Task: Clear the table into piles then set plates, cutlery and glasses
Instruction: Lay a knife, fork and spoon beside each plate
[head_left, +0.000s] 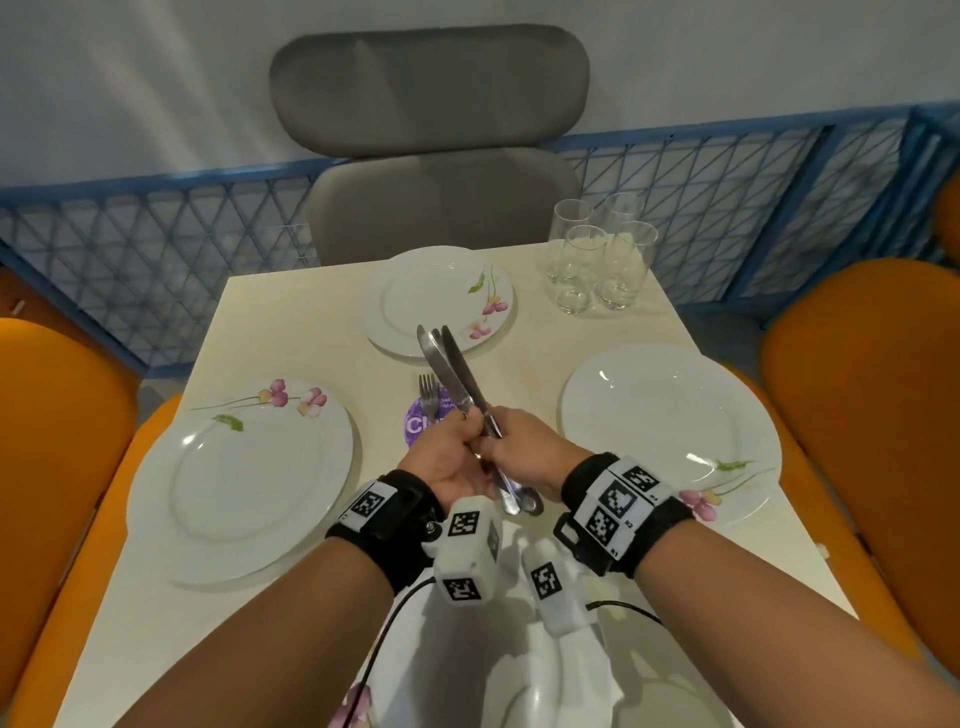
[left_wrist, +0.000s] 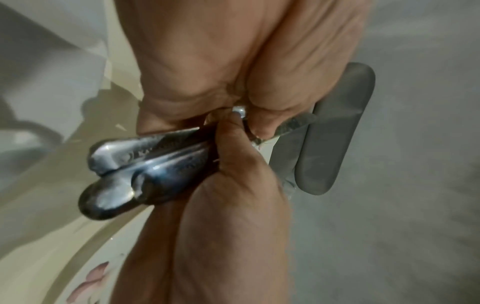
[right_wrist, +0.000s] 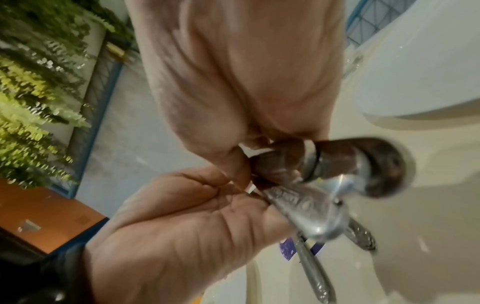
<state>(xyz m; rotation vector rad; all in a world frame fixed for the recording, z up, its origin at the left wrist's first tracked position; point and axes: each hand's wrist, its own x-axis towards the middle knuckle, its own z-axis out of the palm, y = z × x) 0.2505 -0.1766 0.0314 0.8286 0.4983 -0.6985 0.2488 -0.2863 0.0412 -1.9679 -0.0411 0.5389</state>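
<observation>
Above the table's middle, both hands hold a bundle of steel knives (head_left: 449, 371), blades pointing away and up. My left hand (head_left: 464, 427) wraps the handles from the left, and my right hand (head_left: 500, 440) pinches them from the right. The rounded handle ends (left_wrist: 116, 164) stick out toward me below the fingers, and they appear again in the right wrist view (right_wrist: 322, 214). A fork (head_left: 428, 391) lies on the table under the blades. White flowered plates sit at the left (head_left: 244, 483), far side (head_left: 415, 306) and right (head_left: 670, 415). Several clear glasses (head_left: 597, 260) cluster at the far right corner.
A purple round sticker (head_left: 418, 423) marks the table centre under the fork. Another plate (head_left: 524, 696) lies at the near edge below my wrists. A grey chair (head_left: 431, 130) stands at the far side, with orange chairs at left (head_left: 57, 426) and right (head_left: 872, 395).
</observation>
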